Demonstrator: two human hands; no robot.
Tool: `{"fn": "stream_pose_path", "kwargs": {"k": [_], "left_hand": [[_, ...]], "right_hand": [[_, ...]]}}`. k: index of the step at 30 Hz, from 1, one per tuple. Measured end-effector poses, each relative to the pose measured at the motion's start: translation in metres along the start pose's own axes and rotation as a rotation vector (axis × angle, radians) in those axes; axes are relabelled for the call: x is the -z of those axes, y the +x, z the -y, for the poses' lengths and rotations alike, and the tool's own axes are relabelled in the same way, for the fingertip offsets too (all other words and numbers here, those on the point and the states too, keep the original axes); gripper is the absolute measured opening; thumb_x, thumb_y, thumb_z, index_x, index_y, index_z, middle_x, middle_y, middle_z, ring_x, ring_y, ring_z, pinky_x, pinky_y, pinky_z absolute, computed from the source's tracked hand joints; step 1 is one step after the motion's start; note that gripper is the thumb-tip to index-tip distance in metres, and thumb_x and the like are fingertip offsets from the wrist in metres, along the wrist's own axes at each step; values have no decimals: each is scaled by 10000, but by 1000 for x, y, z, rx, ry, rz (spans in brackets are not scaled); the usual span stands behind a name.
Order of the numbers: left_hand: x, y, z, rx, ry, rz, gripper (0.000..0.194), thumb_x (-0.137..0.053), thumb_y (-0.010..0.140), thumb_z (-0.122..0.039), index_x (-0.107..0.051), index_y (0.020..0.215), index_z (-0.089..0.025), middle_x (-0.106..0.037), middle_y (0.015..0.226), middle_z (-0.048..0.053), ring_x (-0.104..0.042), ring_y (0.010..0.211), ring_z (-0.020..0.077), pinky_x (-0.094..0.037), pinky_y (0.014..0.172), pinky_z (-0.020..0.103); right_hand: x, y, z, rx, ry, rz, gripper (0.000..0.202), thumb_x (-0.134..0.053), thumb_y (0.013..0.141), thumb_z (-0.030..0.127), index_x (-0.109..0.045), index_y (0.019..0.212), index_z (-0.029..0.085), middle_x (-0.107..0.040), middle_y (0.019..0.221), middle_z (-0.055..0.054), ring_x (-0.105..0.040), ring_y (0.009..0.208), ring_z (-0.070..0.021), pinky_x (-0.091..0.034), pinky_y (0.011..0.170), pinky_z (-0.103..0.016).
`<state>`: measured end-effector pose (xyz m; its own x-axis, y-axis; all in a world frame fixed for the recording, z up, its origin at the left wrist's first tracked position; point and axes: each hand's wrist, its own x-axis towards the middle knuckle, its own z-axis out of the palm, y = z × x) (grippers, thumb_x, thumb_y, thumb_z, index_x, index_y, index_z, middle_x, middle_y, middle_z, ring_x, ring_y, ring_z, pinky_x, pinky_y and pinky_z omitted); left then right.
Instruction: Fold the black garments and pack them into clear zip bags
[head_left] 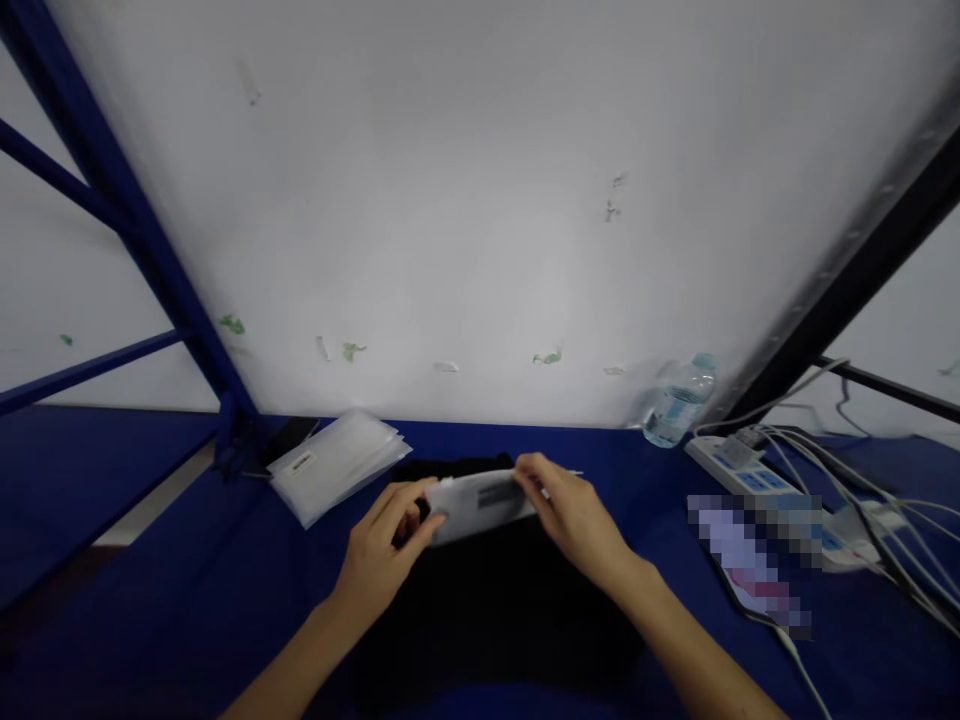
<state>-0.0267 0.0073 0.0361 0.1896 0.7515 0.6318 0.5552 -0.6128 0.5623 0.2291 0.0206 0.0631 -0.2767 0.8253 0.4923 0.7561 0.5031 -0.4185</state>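
Both hands hold a frosted plastic bag (476, 507) with a dark printed patch, raised over the black cloth (487, 610). My left hand (386, 535) pinches its left end between thumb and fingers. At the upper right edge, my right hand (574, 510) grips it with the fingertips closed. The bag is slightly tilted, and whether anything is inside cannot be made out. To the left, a pile of similar frosted bags (337, 462) lies on the blue table (187, 590), the top one bearing a small white label.
A water bottle (679, 400) stands by the white wall at the back right. Nearer are a power strip (750, 475) with several cables and a phone (742, 560) on a cord. A blue frame post (142, 225) rises at left; a black object (291, 440) lies behind the bags.
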Motion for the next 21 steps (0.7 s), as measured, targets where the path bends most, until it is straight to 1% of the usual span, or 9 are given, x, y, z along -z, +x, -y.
{"fn": "stream_pose_path", "kwargs": {"k": [1,3,5,6,7,9,12,15,21], "left_hand": [[2,-1,-2,-8,-23,-16,135,-555,920,-276,-642,1016,-235,-654,859,14,-601,667,133,-511,646,255],[3,-5,-4,10,-58,-26,135,-534,930,-261,-646,864,-222,-647,797,13,-612,682,143,-505,637,254],[4,-10,-4,41,-71,-16,147,-534,931,-269,-646,850,-221,-652,791,14,-623,680,147,-513,641,258],[4,-13,-5,43,-71,-8,141,-535,930,-270,-650,865,-223,-659,799,15,-630,687,149,-519,650,260],[4,-15,-5,35,-68,3,136,-534,931,-267,-652,878,-225,-665,809,15,-639,701,152,-524,662,262],[5,-18,-5,-3,-50,20,133,-527,937,-242,-651,893,-230,-675,824,14,-651,737,154,-531,692,264],[7,-22,-5,-95,-17,17,127,-538,932,-190,-655,921,-239,-688,834,1,-663,764,144,-538,723,254],[11,-23,-2,-173,-1,0,147,-555,921,-148,-665,959,-238,-703,847,-10,-675,775,133,-544,749,238],[15,-25,6,-166,-12,16,140,-559,920,-148,-669,932,-236,-704,819,-14,-678,740,130,-560,715,231]], "right_hand": [[-4,-1,8,23,-9,28,182,-381,981,294,-550,1022,241,-667,863,-28,-633,701,-158,-491,654,-273],[-9,-1,20,60,-39,-4,179,-413,971,284,-572,1035,231,-664,893,-46,-620,755,-172,-498,679,-295],[-11,0,33,126,-51,-81,177,-466,952,280,-603,1048,223,-672,949,-66,-600,868,-196,-501,761,-334],[-11,2,40,180,-41,-93,181,-494,941,279,-616,1062,222,-676,977,-69,-584,917,-203,-495,801,-349],[-11,3,48,242,-23,-75,188,-516,933,280,-624,1077,224,-681,993,-66,-570,943,-203,-487,824,-355],[-12,7,63,353,20,11,198,-532,929,276,-630,1096,231,-688,981,-53,-556,940,-190,-478,817,-346],[-14,10,74,426,37,117,178,-506,946,260,-643,1050,213,-687,911,-44,-550,908,-176,-461,791,-331],[-7,6,62,421,24,136,180,-480,959,251,-642,1016,195,-683,903,-41,-547,908,-171,-447,819,-336],[23,-16,0,270,-13,48,175,-511,944,265,-643,1052,224,-698,955,-44,-567,927,-191,-439,873,-386]]}}
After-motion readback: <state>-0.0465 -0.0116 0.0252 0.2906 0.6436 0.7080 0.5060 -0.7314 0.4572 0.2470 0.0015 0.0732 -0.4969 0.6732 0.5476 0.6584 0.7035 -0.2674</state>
